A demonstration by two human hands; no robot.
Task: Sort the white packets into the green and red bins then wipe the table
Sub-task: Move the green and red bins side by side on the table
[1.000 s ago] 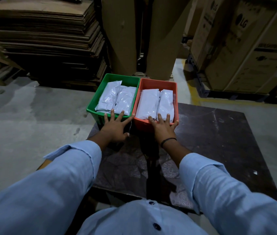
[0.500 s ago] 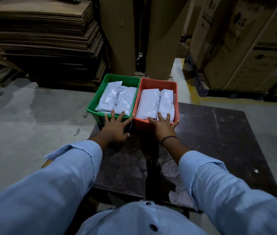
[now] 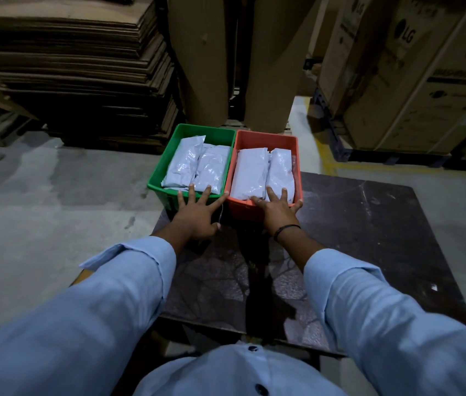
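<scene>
While your arms reach forward in light blue sleeves, both your hands lie flat against the near walls of the two bins at the desk's 11 o'clock corner. Your left hand (image 3: 197,214) presses on the green bin (image 3: 157,178), its fingers (image 3: 205,192) spread wide and straight, the tips reaching over the near rim; it grips nothing. Your right hand (image 3: 276,208) does the same on the red bin (image 3: 297,167), fingers splayed open, the tips lying on the near ends of the packets inside, with nothing clasped. A dark band (image 3: 286,228) circles your right wrist.

The bins stand side by side, touching, green at 9 o'clock of red. Two white packets (image 3: 197,167) lie lengthwise in the green bin, overlapping, and two more packets (image 3: 263,172) lie lengthwise in the red bin, edge against edge. The dark marbled desk (image 3: 368,238) shows bare from 12 to 6 o'clock on your right side, save a small pale fleck (image 3: 434,287) at 4 o'clock. Flattened cardboard is stacked (image 3: 77,70) on the floor beyond at 10 o'clock, and large cartons (image 3: 414,75) stand at 2 o'clock.
</scene>
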